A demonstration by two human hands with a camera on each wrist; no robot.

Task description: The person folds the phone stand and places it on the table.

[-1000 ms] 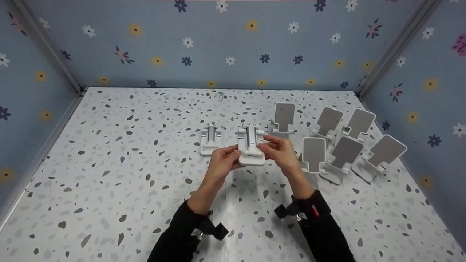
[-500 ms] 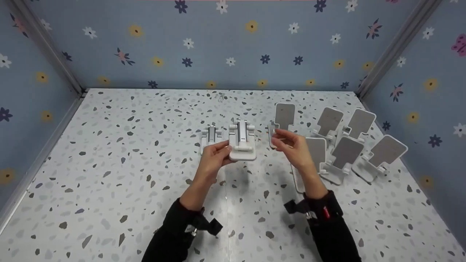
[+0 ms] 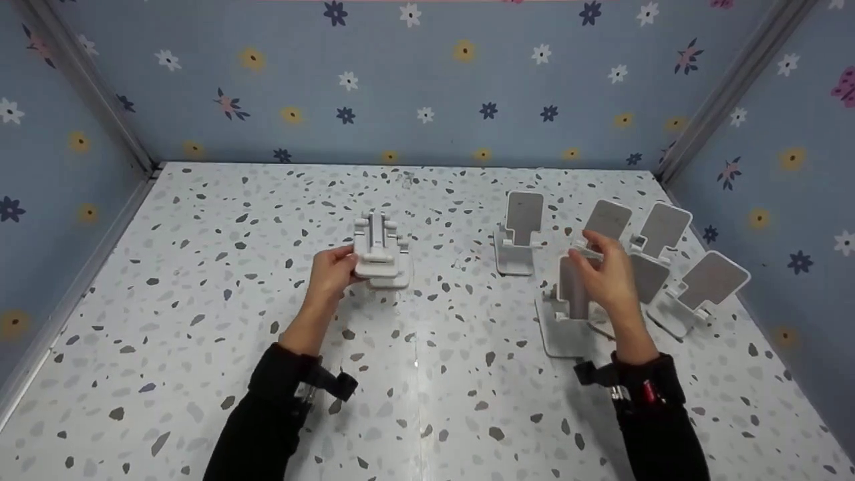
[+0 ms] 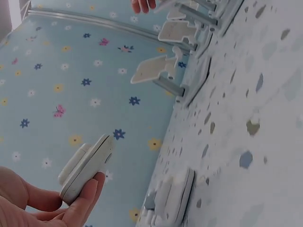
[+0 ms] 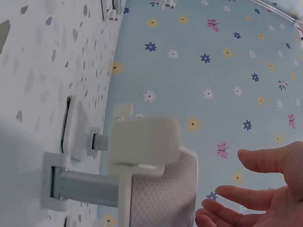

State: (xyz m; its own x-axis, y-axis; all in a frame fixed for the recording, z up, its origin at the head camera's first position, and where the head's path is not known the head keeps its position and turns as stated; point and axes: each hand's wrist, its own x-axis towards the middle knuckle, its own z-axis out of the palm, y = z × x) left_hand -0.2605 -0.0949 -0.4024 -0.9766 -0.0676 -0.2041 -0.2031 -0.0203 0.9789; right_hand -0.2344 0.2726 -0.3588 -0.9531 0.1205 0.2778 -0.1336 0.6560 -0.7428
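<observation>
My left hand (image 3: 330,274) grips a folded white phone stand (image 3: 378,266) by its left edge, thumb on one face and fingers on the other. It hangs just above a second folded phone stand (image 3: 390,283), partly hiding it in the head view; the left wrist view shows the held stand (image 4: 85,169) apart from the one on the table. At the right, my right hand (image 3: 611,275) holds nothing, fingers spread and slightly bent. It hovers over an unfolded phone stand (image 3: 558,337) with a grey pad, close beside it in the right wrist view (image 5: 163,196).
Several more unfolded stands crowd the right side, among them one at the back (image 3: 524,217) and one at the far right (image 3: 712,280). Blue flowered walls (image 3: 427,80) bound the speckled white table (image 3: 234,321) at the back and both sides.
My right hand has let go of the folded stand and moved right to the unfolded ones. My left hand has carried the folded stand left, over the other folded one.
</observation>
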